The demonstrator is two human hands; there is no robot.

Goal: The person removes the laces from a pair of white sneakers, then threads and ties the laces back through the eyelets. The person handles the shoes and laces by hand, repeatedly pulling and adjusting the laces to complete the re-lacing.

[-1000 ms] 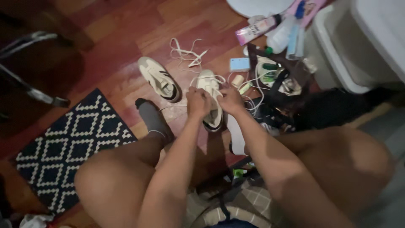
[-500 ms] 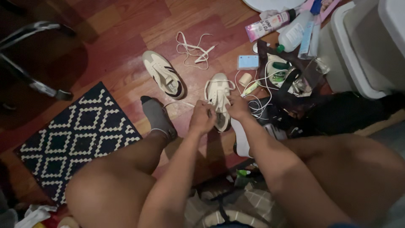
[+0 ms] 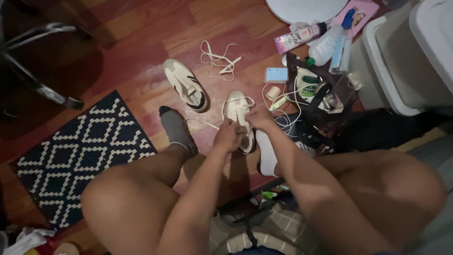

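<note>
Head view, person seated, both hands down at a white sneaker (image 3: 239, 118) on the wood floor (image 3: 137, 61). Left hand (image 3: 228, 135) is closed in a loose fist at the shoe's near end, fingers curled around what looks like a lace end; a thin white lace (image 3: 200, 122) runs out to the left of that grip toward the grey-socked foot (image 3: 174, 130). Right hand (image 3: 258, 118) sits just right of the left one, fingers pinched on the shoe's upper or on lace there; which exactly, cannot tell, too dark and small.

Progress, judged from the layout: lacing of this shoe looks partly done. Lace shows across the far part of the shoe with a loop beyond the toe side, and loose lace is in both hands, so nothing is tied off. Second sneaker (image 3: 186, 85), up and left of the grip, lies well apart; whether it is laced I can't tell. A spare lace (image 3: 218, 59) sits in a loose tangle farther out past both shoes, untouched. So likely one shoe mid-lacing, the other left to do.

White-socked foot (image 3: 266, 153) rests just below the right hand. Clutter right of the grip: bottles (image 3: 302, 37), cable (image 3: 288, 101), dark bag (image 3: 325, 113), white bin (image 3: 401, 61). Patterned rug (image 3: 80, 156) well to the left.
</note>
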